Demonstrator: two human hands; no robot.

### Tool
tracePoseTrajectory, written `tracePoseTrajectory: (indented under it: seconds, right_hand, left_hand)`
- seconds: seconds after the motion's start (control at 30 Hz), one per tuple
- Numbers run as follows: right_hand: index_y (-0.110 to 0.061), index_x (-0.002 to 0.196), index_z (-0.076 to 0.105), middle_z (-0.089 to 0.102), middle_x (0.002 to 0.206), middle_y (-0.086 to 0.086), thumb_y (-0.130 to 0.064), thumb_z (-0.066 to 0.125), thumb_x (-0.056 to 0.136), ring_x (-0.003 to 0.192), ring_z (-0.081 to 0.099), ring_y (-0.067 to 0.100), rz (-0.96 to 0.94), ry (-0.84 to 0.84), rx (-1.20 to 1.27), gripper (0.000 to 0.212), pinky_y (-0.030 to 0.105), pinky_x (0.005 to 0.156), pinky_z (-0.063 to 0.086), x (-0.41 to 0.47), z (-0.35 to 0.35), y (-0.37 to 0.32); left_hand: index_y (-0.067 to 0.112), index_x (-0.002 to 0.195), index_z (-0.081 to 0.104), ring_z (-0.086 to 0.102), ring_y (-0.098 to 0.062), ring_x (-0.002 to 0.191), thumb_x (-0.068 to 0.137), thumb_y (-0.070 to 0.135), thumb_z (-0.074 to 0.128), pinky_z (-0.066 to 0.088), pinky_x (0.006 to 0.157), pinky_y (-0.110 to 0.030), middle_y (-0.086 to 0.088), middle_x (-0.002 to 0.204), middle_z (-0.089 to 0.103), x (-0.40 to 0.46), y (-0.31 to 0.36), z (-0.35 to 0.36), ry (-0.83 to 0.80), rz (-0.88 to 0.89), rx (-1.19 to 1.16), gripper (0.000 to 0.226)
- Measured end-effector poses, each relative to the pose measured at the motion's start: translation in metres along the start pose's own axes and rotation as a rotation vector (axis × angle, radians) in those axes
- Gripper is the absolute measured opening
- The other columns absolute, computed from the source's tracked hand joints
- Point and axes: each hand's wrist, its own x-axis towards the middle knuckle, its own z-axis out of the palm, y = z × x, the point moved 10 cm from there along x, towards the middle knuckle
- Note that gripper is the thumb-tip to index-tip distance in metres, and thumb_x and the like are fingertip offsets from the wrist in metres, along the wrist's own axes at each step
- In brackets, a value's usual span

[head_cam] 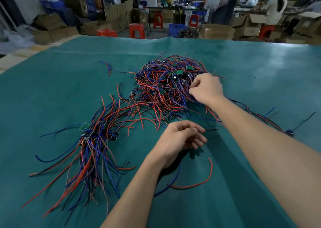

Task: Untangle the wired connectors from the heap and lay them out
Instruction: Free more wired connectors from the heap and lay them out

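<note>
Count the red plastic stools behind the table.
5, all past the table's far edge: one low at left, one beside it, two farther back, one at right. Others may be hidden.

Your heap sits just above the middle of the frame: a rounded tangle of red, blue and black wires with small green boards and dark parts caught among them. To the lower left lies your laid-out bundle, its boards gathered near the top and its wires fanning down toward the bottom left corner. A loose red wire curves at lower centre, beside a blue one.
</note>
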Motion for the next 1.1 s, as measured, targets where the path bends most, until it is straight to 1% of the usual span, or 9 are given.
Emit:
tracePoseTrajectory:
  seconds: [0.1, 0.17, 0.27, 0.33, 0.43, 0.53, 0.87, 1.0, 1.1]
  right_hand:
    - [-0.026, 0.066, 0.069, 0.075, 0.085, 0.002, -0.023, 0.088, 0.067, 0.093, 0.071, 0.026, 0.087, 0.080, 0.256, 0.019, 0.038, 0.086, 0.058, -0.002, -0.030, 0.015]
    - [-0.021, 0.069, 0.070, 0.074, 0.080, 0.006, -0.018, 0.089, 0.067, 0.078, 0.071, 0.025, 0.124, 0.093, 0.468, 0.020, 0.041, 0.076, 0.060, -0.006, -0.048, 0.025]
    - [-0.018, 0.074, 0.063, 0.068, 0.070, 0.003, -0.009, 0.085, 0.076, 0.053, 0.060, 0.010, 0.130, 0.108, 0.765, 0.023, 0.026, 0.052, 0.048, -0.014, -0.075, 0.035]
    - [-0.019, 0.076, 0.060, 0.066, 0.065, -0.003, -0.009, 0.081, 0.082, 0.049, 0.058, 0.005, 0.160, 0.117, 0.965, 0.024, 0.018, 0.047, 0.044, -0.020, -0.089, 0.043]
    - [-0.022, 0.076, 0.060, 0.063, 0.067, -0.005, -0.012, 0.077, 0.087, 0.054, 0.054, 0.006, 0.253, 0.057, 1.200, 0.022, 0.017, 0.051, 0.045, -0.031, -0.086, 0.054]
    - [-0.020, 0.077, 0.058, 0.062, 0.069, -0.002, -0.004, 0.072, 0.088, 0.058, 0.055, 0.009, 0.307, 0.029, 1.182, 0.024, 0.019, 0.051, 0.045, -0.038, -0.074, 0.061]
    - [-0.018, 0.083, 0.062, 0.068, 0.081, 0.003, -0.002, 0.059, 0.097, 0.064, 0.063, 0.012, 0.120, 0.132, 1.290, 0.022, 0.020, 0.058, 0.049, -0.049, -0.122, 0.042]
    - [-0.015, 0.082, 0.078, 0.076, 0.088, 0.002, -0.008, 0.054, 0.096, 0.077, 0.070, 0.010, 0.046, -0.095, 1.661, 0.029, 0.015, 0.069, 0.052, -0.077, -0.126, 0.016]
    - [-0.011, 0.082, 0.079, 0.076, 0.088, 0.005, -0.008, 0.057, 0.084, 0.079, 0.071, 0.014, 0.089, -0.280, 1.655, 0.022, 0.017, 0.069, 0.055, -0.106, -0.078, 0.003]
  left_hand:
    - [0.002, 0.095, 0.064, 0.062, -0.011, 0.059, 0.100, -0.005, 0.041, 0.048, 0.056, -0.016, -0.010, 0.075, 0.070, 0.000, 0.000, -0.001, 0.003, 0.000, -0.003, 0.024]
    - [0.002, 0.095, 0.064, 0.062, -0.011, 0.060, 0.100, -0.004, 0.041, 0.048, 0.057, -0.016, -0.011, 0.076, 0.070, 0.001, -0.001, -0.001, 0.003, 0.000, -0.006, 0.024]
    - [0.002, 0.095, 0.064, 0.063, -0.011, 0.061, 0.100, -0.004, 0.042, 0.049, 0.058, -0.016, -0.012, 0.077, 0.070, 0.001, -0.001, -0.002, 0.006, 0.000, -0.010, 0.024]
    - [0.001, 0.096, 0.064, 0.063, -0.011, 0.061, 0.100, -0.004, 0.042, 0.049, 0.057, -0.016, -0.012, 0.077, 0.070, 0.002, -0.001, -0.002, 0.009, 0.002, -0.015, 0.023]
    - [-0.001, 0.099, 0.063, 0.062, -0.012, 0.060, 0.100, -0.006, 0.042, 0.050, 0.057, -0.016, -0.012, 0.077, 0.070, 0.002, -0.001, -0.003, 0.021, 0.004, -0.024, 0.021]
    - [-0.002, 0.101, 0.062, 0.062, -0.012, 0.061, 0.100, -0.006, 0.042, 0.050, 0.058, -0.017, -0.012, 0.077, 0.070, 0.002, -0.001, -0.004, 0.039, 0.000, -0.029, 0.021]
    - [0.001, 0.111, 0.058, 0.064, -0.019, 0.064, 0.097, -0.008, 0.047, 0.052, 0.059, -0.020, -0.022, 0.088, 0.067, 0.002, 0.000, -0.009, 0.081, 0.014, -0.087, 0.020]
    - [0.003, 0.109, 0.061, 0.064, -0.018, 0.064, 0.098, -0.001, 0.049, 0.052, 0.059, -0.019, -0.019, 0.086, 0.067, 0.003, 0.000, -0.010, 0.079, 0.026, -0.075, 0.017]
    - [0.005, 0.098, 0.069, 0.060, -0.015, 0.062, 0.102, 0.016, 0.052, 0.050, 0.057, -0.018, -0.012, 0.078, 0.063, 0.005, 0.000, -0.011, 0.088, 0.029, -0.097, 0.021]
